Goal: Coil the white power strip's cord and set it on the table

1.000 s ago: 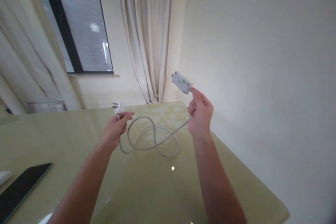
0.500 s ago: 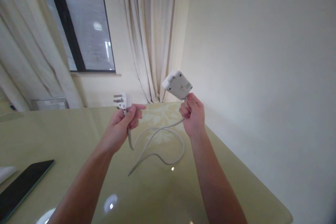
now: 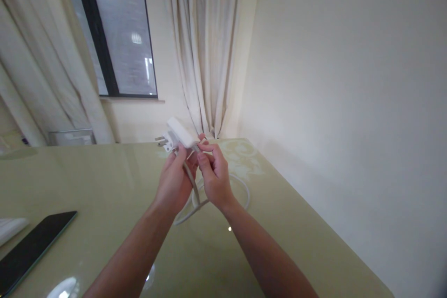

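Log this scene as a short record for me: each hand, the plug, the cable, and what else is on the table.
Left hand: holding the white plug
Right hand: pinching the pale cable where it meets the white block
Plug: prongs pointing left, beside the block; whether they touch is unclear
Cable: dips between the hands, loops low over the table
Also on table: dark flat object and white object, at left
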A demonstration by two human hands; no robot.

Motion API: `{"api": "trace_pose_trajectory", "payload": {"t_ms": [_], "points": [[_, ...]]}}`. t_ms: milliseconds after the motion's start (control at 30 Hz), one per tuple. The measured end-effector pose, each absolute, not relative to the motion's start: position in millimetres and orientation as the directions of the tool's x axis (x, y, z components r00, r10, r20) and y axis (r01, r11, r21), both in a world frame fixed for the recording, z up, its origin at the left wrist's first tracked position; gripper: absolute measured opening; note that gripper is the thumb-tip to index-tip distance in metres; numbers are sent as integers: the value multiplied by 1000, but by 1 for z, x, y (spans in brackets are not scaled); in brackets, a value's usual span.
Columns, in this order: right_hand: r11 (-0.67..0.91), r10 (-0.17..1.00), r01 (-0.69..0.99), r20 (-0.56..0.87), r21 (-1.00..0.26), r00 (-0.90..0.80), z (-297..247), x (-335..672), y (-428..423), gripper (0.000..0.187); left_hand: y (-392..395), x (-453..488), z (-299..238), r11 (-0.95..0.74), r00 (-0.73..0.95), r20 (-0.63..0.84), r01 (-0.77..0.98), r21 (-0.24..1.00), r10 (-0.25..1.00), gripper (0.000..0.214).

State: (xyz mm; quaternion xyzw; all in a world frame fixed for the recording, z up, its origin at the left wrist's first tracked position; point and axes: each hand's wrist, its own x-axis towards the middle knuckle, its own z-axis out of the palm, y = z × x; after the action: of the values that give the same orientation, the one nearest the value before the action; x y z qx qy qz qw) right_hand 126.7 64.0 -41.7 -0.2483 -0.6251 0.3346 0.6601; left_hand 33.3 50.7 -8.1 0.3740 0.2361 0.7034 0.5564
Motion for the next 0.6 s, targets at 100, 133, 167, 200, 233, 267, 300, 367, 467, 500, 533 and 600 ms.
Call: {"api": "trace_pose_trajectory", "payload": {"t_ms": [100, 133, 167, 200, 233, 267, 300, 367, 467, 500, 533, 600], "points": [[677, 730, -68, 680, -733, -62, -46, 125, 62, 23, 47, 28, -3, -218, -83, 217, -644, 733, 973, 45], [687, 721, -40, 687, -726, -91, -47, 124, 61, 23, 46, 27, -1, -221, -91, 215, -660, 718, 972, 45], [701, 707, -3, 696, -713, -123, -48, 124, 59, 24, 45, 25, 0, -243, -121, 220, -672, 700, 968, 42], [721, 689, 43, 708, -692, -155, -48, 123, 57, 26, 45, 24, 2, -281, -169, 227, -676, 682, 959, 38], [742, 668, 92, 720, -664, -189, -48, 123, 56, 29, 45, 22, 3, -324, -227, 231, -670, 668, 946, 35], [760, 648, 133, 727, -636, -226, -48, 123, 54, 33, 45, 19, 5, -361, -281, 230, -656, 663, 932, 35], [767, 639, 161, 721, -621, -268, -47, 122, 52, 37, 45, 16, 8, -389, -324, 225, -643, 659, 919, 34], [745, 660, 206, 657, -635, -363, -46, 123, 50, 44, 44, 6, 16, -420, -365, 224, -655, 628, 904, 29], [711, 695, 374, 510, -596, -508, -43, 127, 52, 52, 35, -17, 34, -428, -334, 270, -748, 506, 903, 21], [706, 703, 447, 472, -549, -531, -42, 129, 54, 51, 30, -27, 39, -428, -323, 290, -773, 469, 901, 19], [699, 714, 508, 445, -504, -540, -41, 132, 56, 49, 24, -40, 43, -425, -309, 309, -787, 448, 899, 17], [666, 745, 591, 424, -455, -515, -38, 140, 60, 42, 13, -70, 43, -451, -324, 329, -760, 467, 887, 21]]}}
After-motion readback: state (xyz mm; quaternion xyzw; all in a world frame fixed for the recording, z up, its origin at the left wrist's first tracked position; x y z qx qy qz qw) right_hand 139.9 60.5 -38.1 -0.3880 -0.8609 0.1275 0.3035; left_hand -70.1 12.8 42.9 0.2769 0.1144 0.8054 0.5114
